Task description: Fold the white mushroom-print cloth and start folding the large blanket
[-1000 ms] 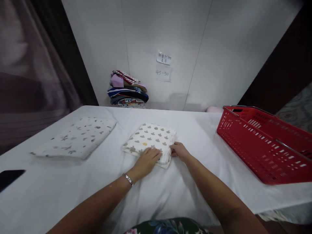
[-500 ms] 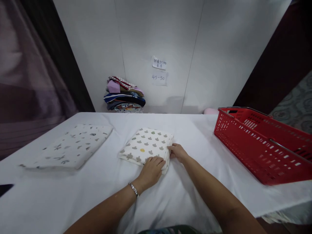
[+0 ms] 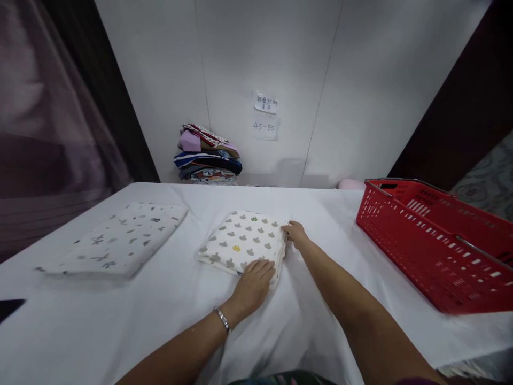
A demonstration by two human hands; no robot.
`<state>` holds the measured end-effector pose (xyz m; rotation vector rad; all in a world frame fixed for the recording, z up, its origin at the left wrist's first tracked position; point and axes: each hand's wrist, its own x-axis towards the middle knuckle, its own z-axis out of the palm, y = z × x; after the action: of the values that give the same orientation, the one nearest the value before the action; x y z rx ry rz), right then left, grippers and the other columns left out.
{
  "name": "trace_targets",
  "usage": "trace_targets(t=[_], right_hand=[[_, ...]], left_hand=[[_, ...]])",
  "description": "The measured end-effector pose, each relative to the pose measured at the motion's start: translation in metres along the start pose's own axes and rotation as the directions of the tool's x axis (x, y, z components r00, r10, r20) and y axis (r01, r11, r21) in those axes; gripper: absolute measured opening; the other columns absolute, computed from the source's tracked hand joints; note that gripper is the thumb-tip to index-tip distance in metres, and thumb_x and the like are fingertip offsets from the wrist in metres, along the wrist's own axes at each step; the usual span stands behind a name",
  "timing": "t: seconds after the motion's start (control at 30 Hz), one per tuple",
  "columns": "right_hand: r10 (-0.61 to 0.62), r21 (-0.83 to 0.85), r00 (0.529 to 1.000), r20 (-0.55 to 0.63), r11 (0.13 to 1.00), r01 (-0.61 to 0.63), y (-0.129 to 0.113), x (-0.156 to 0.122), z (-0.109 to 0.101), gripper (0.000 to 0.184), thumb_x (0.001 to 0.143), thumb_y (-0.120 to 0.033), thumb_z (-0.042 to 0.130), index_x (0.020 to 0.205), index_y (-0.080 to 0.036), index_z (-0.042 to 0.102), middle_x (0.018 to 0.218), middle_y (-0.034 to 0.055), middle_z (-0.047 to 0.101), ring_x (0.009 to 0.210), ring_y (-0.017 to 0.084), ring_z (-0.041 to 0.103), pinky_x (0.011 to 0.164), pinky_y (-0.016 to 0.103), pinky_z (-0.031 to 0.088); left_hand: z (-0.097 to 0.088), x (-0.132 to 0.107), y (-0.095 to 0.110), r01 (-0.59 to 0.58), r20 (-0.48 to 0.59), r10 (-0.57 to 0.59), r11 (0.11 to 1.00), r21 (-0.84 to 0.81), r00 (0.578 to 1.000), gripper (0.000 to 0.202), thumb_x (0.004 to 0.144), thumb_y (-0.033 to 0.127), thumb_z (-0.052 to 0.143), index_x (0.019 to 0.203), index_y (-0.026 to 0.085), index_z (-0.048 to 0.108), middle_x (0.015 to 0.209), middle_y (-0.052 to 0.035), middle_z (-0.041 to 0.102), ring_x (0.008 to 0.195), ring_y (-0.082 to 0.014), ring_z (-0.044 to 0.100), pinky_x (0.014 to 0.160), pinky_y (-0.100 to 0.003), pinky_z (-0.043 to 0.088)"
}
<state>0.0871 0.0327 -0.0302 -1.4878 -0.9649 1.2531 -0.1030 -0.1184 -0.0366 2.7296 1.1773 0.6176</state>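
"Findings?"
"Left hand (image 3: 251,286) rests flat at near right corner of folded cloth (image 3: 244,240), central on white table (image 3: 328,214); right hand (image 3: 296,234) touches far right corner — pinch unclear."
"Handling?"
"Steady near side lightly — even pressure should limit creases."

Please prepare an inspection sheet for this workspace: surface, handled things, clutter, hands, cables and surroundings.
Surface: white tablecloth, wrinkled near the person.
Handled things: folded cloth with grey print, lying flat.
Clutter: second printed cloth at left; red basket at right; dark object at the left edge, cut off, unclear what.
Hands: left hand rests on the folded cloth's near right part; right hand has its fingers at the right edge, toward the far corner.
Cables: nothing seen.
Surroundings: pale wall with paper notes, the lower reading 45-50; fabric pile behind the table.
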Motion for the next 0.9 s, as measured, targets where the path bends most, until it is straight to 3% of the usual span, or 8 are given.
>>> trace_targets(t=[0.13, 0.33, 0.43, 0.53, 0.7, 0.9], right_hand=[[-0.012, -0.002, 0.998, -0.068, 1.0, 0.012, 0.005, 0.005, -0.002, 0.062, 0.059, -0.013, 0.069, 0.119, -0.015, 0.053, 0.08, 0.0025, 0.066, 0.068, 0.014, 0.06, 0.058, 0.021, 0.048], [0.01, 0.013, 1.0, -0.023, 1.0, -0.009, 0.009, 0.006, -0.009, 0.058, 0.06, -0.013, 0.066, 0.117, -0.013, 0.054, 0.083, 0.0043, 0.066, 0.068, 0.015, 0.061, 0.056, 0.022, 0.048], [0.025, 0.024, 1.0, 0.006, 0.999, -0.025, 0.009, 0.008, -0.011, 0.051, 0.06, -0.015, 0.067, 0.11, -0.013, 0.057, 0.081, 0.0045, 0.066, 0.065, 0.014, 0.06, 0.054, 0.022, 0.048], [0.017, 0.033, 0.999, 0.031, 0.999, -0.018, 0.009, 0.009, -0.01, 0.037, 0.063, -0.017, 0.064, 0.099, -0.013, 0.061, 0.078, 0.0033, 0.066, 0.062, 0.013, 0.059, 0.051, 0.021, 0.046], [-0.001, 0.046, 0.998, 0.059, 0.999, -0.002, 0.01, 0.007, -0.008, 0.027, 0.063, -0.02, 0.062, 0.089, -0.012, 0.063, 0.071, 0.0024, 0.065, 0.058, 0.013, 0.057, 0.05, 0.021, 0.045], [-0.027, 0.045, 0.999, 0.034, 0.999, 0.026, 0.013, 0.008, -0.007, 0.025, 0.06, -0.021, 0.062, 0.084, -0.013, 0.063, 0.066, 0.0008, 0.064, 0.055, 0.013, 0.055, 0.049, 0.022, 0.044]], left_hand=[[0.004, -0.003, -0.004, 0.007, 0.003, -0.007, 0.999, -0.037, 1.0, 0.046, 0.075, 0.004, 0.045, 0.117, 0.02, 0.053, 0.128, -0.0072, 0.055, 0.122, -0.0211, 0.045, 0.104, -0.044, 0.032], [0.001, -0.003, 0.005, 0.059, -0.059, -0.065, 0.993, -0.104, 0.996, 0.042, 0.074, 0.008, 0.048, 0.115, 0.021, 0.052, 0.125, -0.006, 0.056, 0.119, -0.0215, 0.045, 0.103, -0.042, 0.03], [-0.009, 0.013, 0.011, 0.168, -0.021, -0.171, 0.981, -0.099, 0.985, 0.026, 0.078, 0.027, 0.055, 0.103, 0.021, 0.056, 0.105, -0.0069, 0.063, 0.102, -0.0241, 0.054, 0.089, -0.041, 0.039], [-0.016, 0.041, 0.011, 0.305, 0.052, -0.302, 0.951, -0.057, 0.952, 0.024, 0.082, 0.04, 0.05, 0.091, 0.02, 0.058, 0.09, -0.0071, 0.063, 0.087, -0.0237, 0.058, 0.074, -0.037, 0.043], [-0.01, 0.082, 0.005, 0.443, 0.101, -0.447, 0.895, 0.061, 0.889, 0.024, 0.083, 0.038, 0.048, 0.092, 0.017, 0.057, 0.096, -0.0086, 0.063, 0.086, -0.0226, 0.06, 0.07, -0.033, 0.044], [-0.005, 0.099, 0.002, 0.508, 0.175, -0.527, 0.849, 0.143, 0.832, 0.022, 0.083, 0.026, 0.043, 0.094, 0.016, 0.06, 0.093, -0.0096, 0.066, 0.091, -0.0225, 0.062, 0.074, -0.032, 0.045]])
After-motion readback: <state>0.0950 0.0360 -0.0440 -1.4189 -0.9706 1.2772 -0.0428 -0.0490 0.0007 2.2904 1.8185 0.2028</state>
